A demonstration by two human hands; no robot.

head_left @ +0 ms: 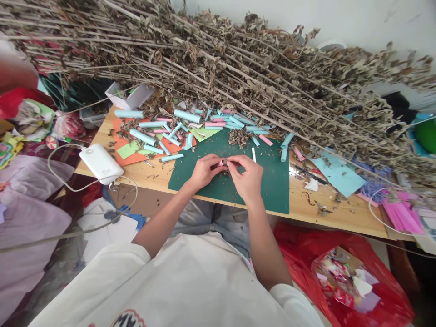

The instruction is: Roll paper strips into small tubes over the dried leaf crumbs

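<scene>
Left hand (207, 171) and right hand (248, 178) meet at a small pink tube (221, 164)

Bare fingertips come together over a green mat (274, 184), with the pink tube between the two hands. The left hand grasps it between thumb and fingers; the right hand's thumb and forefinger are drawn in at its other end, though whether they grip the tube itself or a brownish scrap at its mouth cannot be told.

Probably rolled paper, the tube should be very light and easily crushed, stiffer along its length than across. A gentle pinch around the middle of its wall would suit it best, leaving the ends free; the dry surface is unlikely to slip.

Leaf crumbs (223, 183) lie just below the fingers. Beyond the hands sits a small leaf heap (238, 138), with a white stick (254, 155) upper right of it all, near the right hand. Blue tubes (187, 116) scatter farther off, mostly to the left, and dried stalks (218, 63) sprawl behind them. Well left of the hands rests a white power bank (101, 163); low to the right gapes a red bag (296, 252).
</scene>
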